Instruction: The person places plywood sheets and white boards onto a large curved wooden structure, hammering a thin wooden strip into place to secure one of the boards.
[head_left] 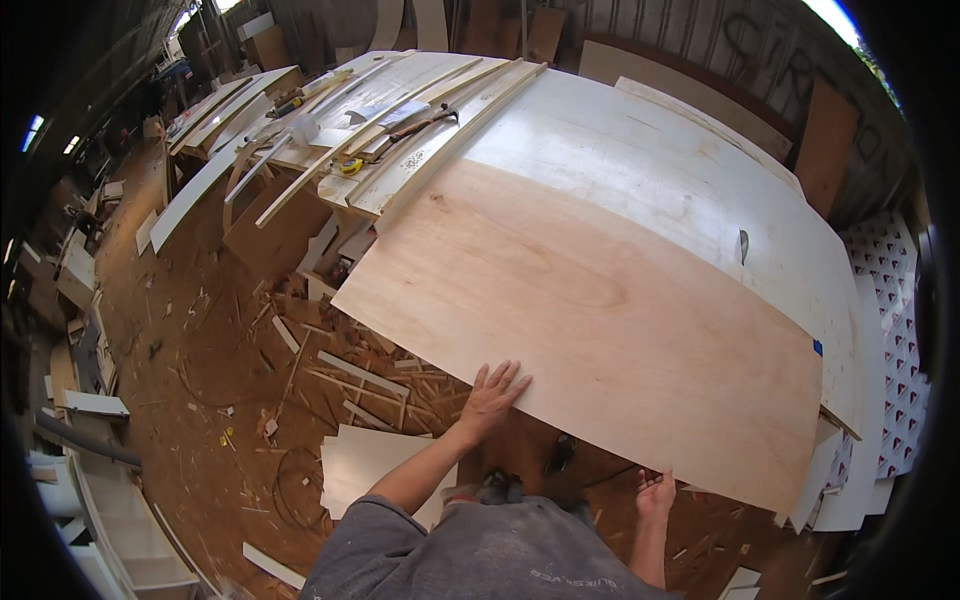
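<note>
A large pale plywood sheet (580, 320) lies on a broad white-topped table (640, 150), its near edge jutting out toward me. My left hand (492, 400) rests flat on that near edge, fingers spread over the top face. Farther right along the same edge, my right hand (655, 495) has its fingers curled at the sheet's rim, palm turned up. Beyond the sheet, a dark saw blade (743, 246) stands up out of the white top. Along the sheet's left end runs a long wooden strip (465, 135) lying across the table.
Left of the strip lie a hammer (422, 125), a yellow tape measure (350, 166) and several long battens (370, 140). Wood offcuts (365, 375) and a white panel (375, 465) litter the brown floor. Patterned sheets (895, 340) lean at the right. A blue piece (817, 347) marks the plywood's right edge.
</note>
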